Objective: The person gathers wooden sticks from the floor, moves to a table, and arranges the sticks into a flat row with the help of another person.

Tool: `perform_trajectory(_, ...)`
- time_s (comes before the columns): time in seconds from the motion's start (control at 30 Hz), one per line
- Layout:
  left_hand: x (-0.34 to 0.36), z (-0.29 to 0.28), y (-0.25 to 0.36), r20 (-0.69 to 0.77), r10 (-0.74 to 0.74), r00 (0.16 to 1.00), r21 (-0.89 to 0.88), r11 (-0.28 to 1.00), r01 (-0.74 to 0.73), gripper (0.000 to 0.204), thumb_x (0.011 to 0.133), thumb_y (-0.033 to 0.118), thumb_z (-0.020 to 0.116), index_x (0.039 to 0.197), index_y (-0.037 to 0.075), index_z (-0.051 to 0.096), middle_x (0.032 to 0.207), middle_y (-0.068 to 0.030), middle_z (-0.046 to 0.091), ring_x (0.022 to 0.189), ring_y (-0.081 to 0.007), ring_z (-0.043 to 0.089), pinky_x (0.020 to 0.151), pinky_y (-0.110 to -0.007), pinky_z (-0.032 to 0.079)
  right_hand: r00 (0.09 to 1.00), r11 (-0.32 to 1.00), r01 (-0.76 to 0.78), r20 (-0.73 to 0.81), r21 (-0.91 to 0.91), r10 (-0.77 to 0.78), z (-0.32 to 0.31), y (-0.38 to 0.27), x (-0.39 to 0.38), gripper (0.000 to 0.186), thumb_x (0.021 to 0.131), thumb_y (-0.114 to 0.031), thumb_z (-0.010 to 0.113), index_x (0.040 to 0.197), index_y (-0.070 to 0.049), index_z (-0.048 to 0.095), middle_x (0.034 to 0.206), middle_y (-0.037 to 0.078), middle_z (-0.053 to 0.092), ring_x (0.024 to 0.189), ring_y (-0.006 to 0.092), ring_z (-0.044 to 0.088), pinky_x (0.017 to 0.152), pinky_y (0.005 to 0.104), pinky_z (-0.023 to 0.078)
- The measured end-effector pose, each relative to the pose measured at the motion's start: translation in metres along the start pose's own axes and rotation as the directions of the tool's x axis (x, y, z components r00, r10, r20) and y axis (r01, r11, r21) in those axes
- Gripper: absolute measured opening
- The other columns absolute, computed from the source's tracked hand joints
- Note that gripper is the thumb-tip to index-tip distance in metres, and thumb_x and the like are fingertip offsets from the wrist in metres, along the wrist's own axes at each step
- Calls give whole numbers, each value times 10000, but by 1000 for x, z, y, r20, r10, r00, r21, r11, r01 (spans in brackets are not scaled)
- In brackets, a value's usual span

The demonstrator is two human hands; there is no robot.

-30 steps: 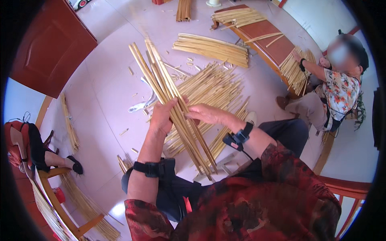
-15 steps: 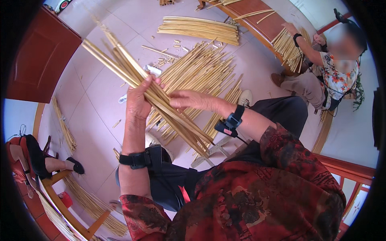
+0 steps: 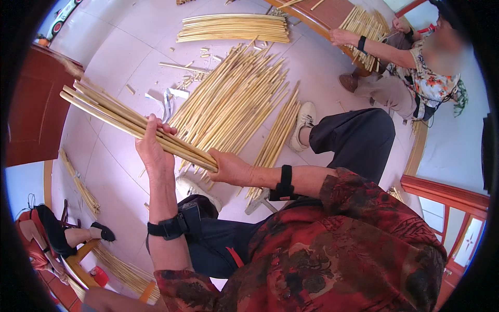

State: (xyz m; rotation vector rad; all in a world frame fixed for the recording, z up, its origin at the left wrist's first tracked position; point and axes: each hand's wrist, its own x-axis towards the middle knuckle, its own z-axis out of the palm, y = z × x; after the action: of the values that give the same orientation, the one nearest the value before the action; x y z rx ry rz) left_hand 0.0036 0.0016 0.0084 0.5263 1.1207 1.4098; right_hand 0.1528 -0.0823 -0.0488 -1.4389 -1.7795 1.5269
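Observation:
A small bundle of slender tan sticks [image 3: 110,112], bamboo or cane by their look, slants across in front of me. My left hand [image 3: 155,148] is closed around the bundle's middle, thumb on top. At the near right end my right hand [image 3: 232,167] wraps the stick ends, hiding their tips. Below and beyond the hands, a broad heap of similar sticks [image 3: 234,99] lies on the floor. A narrower row of sticks [image 3: 279,127] lies to its right, near my shoe.
A neat stack of longer sticks [image 3: 234,28] lies farther off, with short offcuts [image 3: 195,78] scattered before it. At the upper right a co-worker [image 3: 431,67] handles sticks at a reddish-brown bench [image 3: 325,15]. A dark red cabinet [image 3: 39,104] stands left. Another person's leg [image 3: 78,236] shows lower left.
The bundle has swung to a flatter slant, its far end lower and further left. My right hand has closed on its near end. The view has shifted slightly.

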Motion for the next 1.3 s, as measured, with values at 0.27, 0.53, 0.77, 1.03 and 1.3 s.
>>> perform_trajectory(0.27,-10,6,-14,29,-135,990,44,990,134,145,818,114,574,871,50,455,612,-24,440,517,-129,456,487,-273,436,967,927,43,217,373,-133,2,24,9,481,706,-246,646,1064,-8,431,869,141,548,831,227,529,705,327,439)
perform_trajectory(0.53,-13,15,-14,4,-101,995,405,910,91,127,821,109,568,823,32,467,588,-32,448,490,-113,446,469,-236,397,988,832,-50,93,-552,121,-45,207,40,257,765,-107,495,1004,-38,562,995,135,560,921,279,542,770,356,448)
perform_trajectory(0.77,-16,15,-13,15,-151,988,317,938,139,121,825,100,563,871,13,492,621,-53,476,529,-137,476,505,-258,427,993,760,15,-80,-650,-88,-41,256,41,100,658,1,511,746,-7,557,814,150,545,840,323,550,687,404,463)
perform_trajectory(1.03,-14,3,3,-65,-107,992,412,903,124,118,802,126,559,802,12,531,637,-52,494,547,-136,506,519,-256,435,940,514,308,172,-801,-296,-46,275,60,72,651,-98,517,715,-78,545,774,106,538,768,268,536,669,382,430)
perform_trajectory(1.3,-7,-2,-2,50,-64,997,225,973,52,159,808,114,567,716,29,470,558,-40,500,456,-122,504,421,-256,426,883,624,459,401,-633,-243,-96,217,66,117,691,-81,492,776,-11,531,761,170,553,739,360,542,675,431,442)
